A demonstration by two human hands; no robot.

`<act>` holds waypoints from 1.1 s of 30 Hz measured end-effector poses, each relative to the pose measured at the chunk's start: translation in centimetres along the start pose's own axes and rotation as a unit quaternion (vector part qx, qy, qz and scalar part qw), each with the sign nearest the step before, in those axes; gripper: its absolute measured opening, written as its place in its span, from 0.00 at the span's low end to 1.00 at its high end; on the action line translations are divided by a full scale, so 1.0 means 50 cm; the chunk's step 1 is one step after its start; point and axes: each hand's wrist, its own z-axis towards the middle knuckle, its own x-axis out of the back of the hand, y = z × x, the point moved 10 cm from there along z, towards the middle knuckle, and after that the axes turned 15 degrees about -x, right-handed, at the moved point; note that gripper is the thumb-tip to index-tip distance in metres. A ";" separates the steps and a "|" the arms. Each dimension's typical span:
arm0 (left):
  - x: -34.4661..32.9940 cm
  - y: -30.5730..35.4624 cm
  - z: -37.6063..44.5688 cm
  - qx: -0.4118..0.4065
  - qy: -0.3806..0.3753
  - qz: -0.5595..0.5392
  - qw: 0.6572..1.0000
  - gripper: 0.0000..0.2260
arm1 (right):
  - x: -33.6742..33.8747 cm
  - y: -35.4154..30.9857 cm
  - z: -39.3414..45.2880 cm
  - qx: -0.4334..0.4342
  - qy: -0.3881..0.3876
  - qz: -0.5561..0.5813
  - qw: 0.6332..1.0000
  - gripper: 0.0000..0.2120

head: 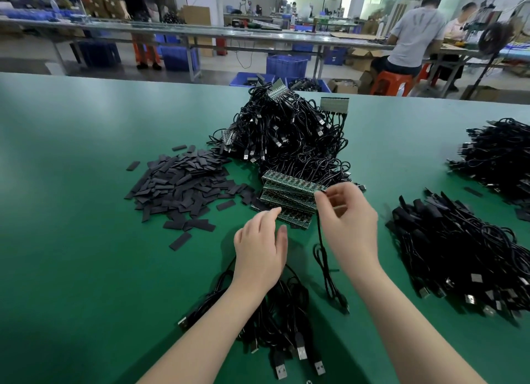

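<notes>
Your right hand pinches the top green circuit-board strip, left hand slack; yanking could drag the stacked strips askew.

Loosely stacked green circuit-board strips

Both bare forearms reach in from the near edge, the left hand held palm down with fingers loosely straight and pointing far, and the right hand raised just right of it, thumb and forefinger pinching the right end of a long green circuit-board strip.
</notes>
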 end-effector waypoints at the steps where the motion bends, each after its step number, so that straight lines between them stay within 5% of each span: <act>1: 0.006 0.010 -0.002 -0.019 0.008 -0.003 1.000 0.24 | 0.001 -0.029 -0.008 0.022 -0.012 0.026 0.999 0.07; 4: 0.022 0.024 -0.004 -0.042 0.048 0.003 0.998 0.29 | -0.011 -0.085 -0.022 0.037 -0.058 0.121 0.990 0.06; 9: 0.085 0.056 -0.023 -0.085 0.189 0.123 0.971 0.30 | -0.065 -0.028 -0.003 -0.144 -0.134 0.369 0.908 0.04; 15: 0.027 0.045 -0.008 -0.092 0.057 0.143 0.984 0.27 | -0.144 0.164 -0.010 -0.304 -0.186 0.145 0.923 0.03; 18: -0.001 0.012 -0.001 -0.043 -0.022 0.089 0.995 0.15 | -0.141 0.186 0.003 -0.273 -0.184 0.104 0.938 0.07; 22: 0.010 0.000 0.003 -0.015 0.005 0.030 0.999 0.09 | -0.159 0.181 0.022 -0.252 -0.214 0.139 0.933 0.09; 25: 0.016 -0.003 -0.001 -0.008 0.024 -0.005 1.000 0.10 | -0.179 0.131 0.039 -0.055 -0.200 -0.067 0.976 0.06; 28: 0.010 -0.008 -0.004 0.003 0.018 -0.024 1.000 0.12 | -0.248 0.095 0.018 0.106 -0.245 -0.256 0.929 0.10; 33: 0.010 -0.014 -0.008 0.018 0.022 -0.043 0.999 0.13 | -0.301 0.090 0.016 0.102 -0.282 -0.398 0.867 0.14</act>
